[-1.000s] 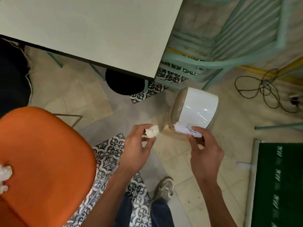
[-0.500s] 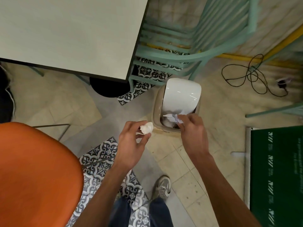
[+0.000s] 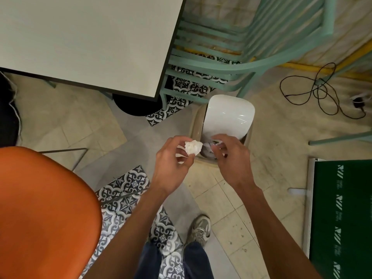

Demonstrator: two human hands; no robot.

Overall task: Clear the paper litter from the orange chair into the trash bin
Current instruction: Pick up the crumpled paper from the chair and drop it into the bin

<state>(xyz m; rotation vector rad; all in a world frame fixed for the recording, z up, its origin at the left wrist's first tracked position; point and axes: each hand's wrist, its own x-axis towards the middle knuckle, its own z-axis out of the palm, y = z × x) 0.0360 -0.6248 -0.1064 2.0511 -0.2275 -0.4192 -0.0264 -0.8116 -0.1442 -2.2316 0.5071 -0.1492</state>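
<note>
a: where's the paper litter?
b: fingers of the left hand (image 3: 171, 164) pinch a crumpled paper ball (image 3: 193, 147) beside the trash bin (image 3: 193, 125) rim; the right hand (image 3: 231, 158) curls over its opening; whether it holds the scrap (image 3: 208, 146), can't tell

Left hand (image 3: 171, 164): has carried its crumpled paper wad (image 3: 193, 147) right, to the trash bin's (image 3: 231, 115) near rim, just beside the right hand
Right hand (image 3: 231, 160): now over the bin mouth, fingers looser; its paper scrap (image 3: 208, 147) sits at the fingertips, grip unclear
</note>
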